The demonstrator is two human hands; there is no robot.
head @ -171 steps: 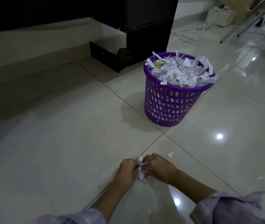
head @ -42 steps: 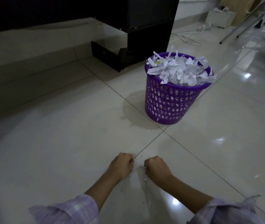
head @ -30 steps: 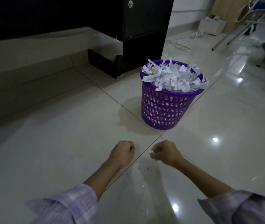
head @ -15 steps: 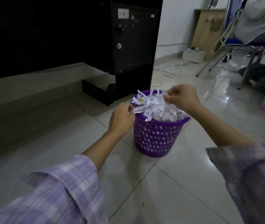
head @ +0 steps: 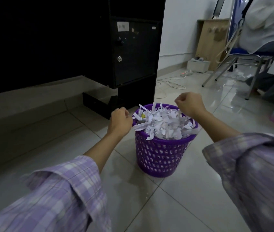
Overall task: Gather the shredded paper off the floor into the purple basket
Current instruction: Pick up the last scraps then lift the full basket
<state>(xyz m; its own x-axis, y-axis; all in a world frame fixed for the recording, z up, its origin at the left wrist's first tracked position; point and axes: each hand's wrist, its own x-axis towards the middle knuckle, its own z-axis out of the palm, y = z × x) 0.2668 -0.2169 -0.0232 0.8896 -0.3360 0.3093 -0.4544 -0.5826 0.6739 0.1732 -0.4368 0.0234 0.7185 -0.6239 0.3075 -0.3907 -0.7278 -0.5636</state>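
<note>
Two hands now up at the purple basket (head: 161, 158); 1.4 s ago both were fists down on the floor tile, with the basket far off. Left hand (head: 120, 120) sits at the basket's left rim, fingers curled tight, knuckles touching a paper strip that juts over the edge. Can't tell if it holds anything. Right hand (head: 189, 104) hovers above the far right rim, fingers curled in, thumb tucked; contents also not visible. Since 0.5 s ago the view has closed in and dropped slightly, and both hands are in much the same spots.

Shredded paper (head: 163, 122) is heaped above the rim, white, crinkled strips and torn bits, a few hanging over the edge; one yellow scrap near the left. Basket is round, tapered, moulded plastic with lattice holes and a solid rim. Floor (head: 174, 206) is glossy pale tile with dark grout lines. Sleeves are lilac plaid cloth, cuffs pushed up. A black cabinet (head: 132, 52) with a round lock stands behind.
</note>
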